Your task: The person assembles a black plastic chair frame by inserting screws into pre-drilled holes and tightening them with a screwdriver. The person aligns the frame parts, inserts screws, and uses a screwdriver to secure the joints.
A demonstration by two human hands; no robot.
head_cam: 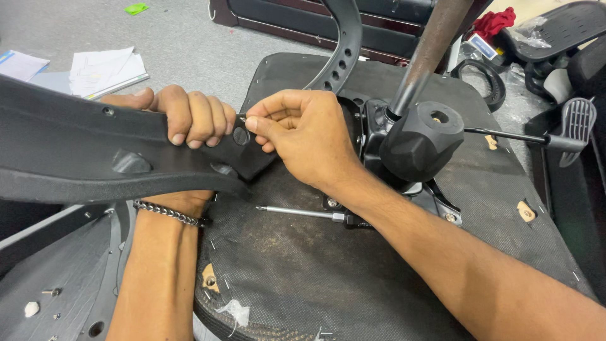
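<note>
My left hand (180,115) grips the end of a black plastic chair armrest bracket (76,155), holding it against the upturned chair seat base (303,265). My right hand (303,132) pinches a small screw (242,117) at the bracket's end, fingertips touching the left hand's fingers. A screwdriver (303,213) lies on the seat's black fabric underside, below my right wrist. A chain bracelet circles my left wrist.
The black tilt mechanism with a round knob (421,139), a gas cylinder (429,50) and a lever with a paddle handle (577,123) stand right of my hands. Papers (104,72) lie on the grey floor at the upper left. Loose screws (52,292) rest at the lower left.
</note>
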